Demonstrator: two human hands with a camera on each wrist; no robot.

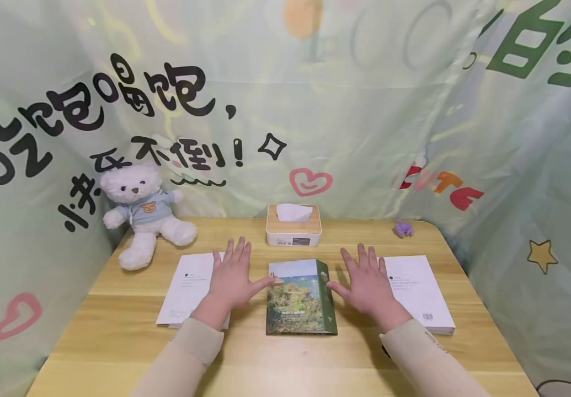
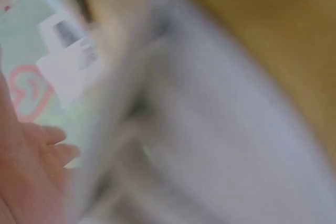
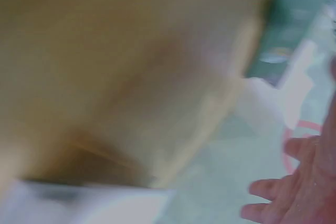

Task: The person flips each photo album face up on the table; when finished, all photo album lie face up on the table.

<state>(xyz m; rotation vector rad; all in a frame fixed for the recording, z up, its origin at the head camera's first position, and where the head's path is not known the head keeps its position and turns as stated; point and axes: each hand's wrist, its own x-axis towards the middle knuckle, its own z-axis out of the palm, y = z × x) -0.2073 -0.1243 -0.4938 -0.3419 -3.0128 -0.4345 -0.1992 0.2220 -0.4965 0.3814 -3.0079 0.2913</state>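
Observation:
A photo album [image 1: 292,300] with a painted landscape cover and a green spine [image 1: 326,298] is between the two hands on the wooden table. My left hand [image 1: 233,278], fingers spread, is over the inner edge of a white book [image 1: 191,292]; its thumb reaches toward the album's left side. My right hand [image 1: 367,284] is spread too, beside a second white book [image 1: 416,292], with its thumb close to the green spine. Whether either thumb touches the album I cannot tell. Both palms hold nothing. In the left wrist view the white book [image 2: 226,108] is blurred.
Behind the album stands a tissue box [image 1: 293,231] with a wooden top. A white teddy bear [image 1: 146,215] in a blue top sits at the back left. Near the back right lies a small purple object [image 1: 404,229]. Printed curtains [image 1: 364,132] surround the table [image 1: 275,369].

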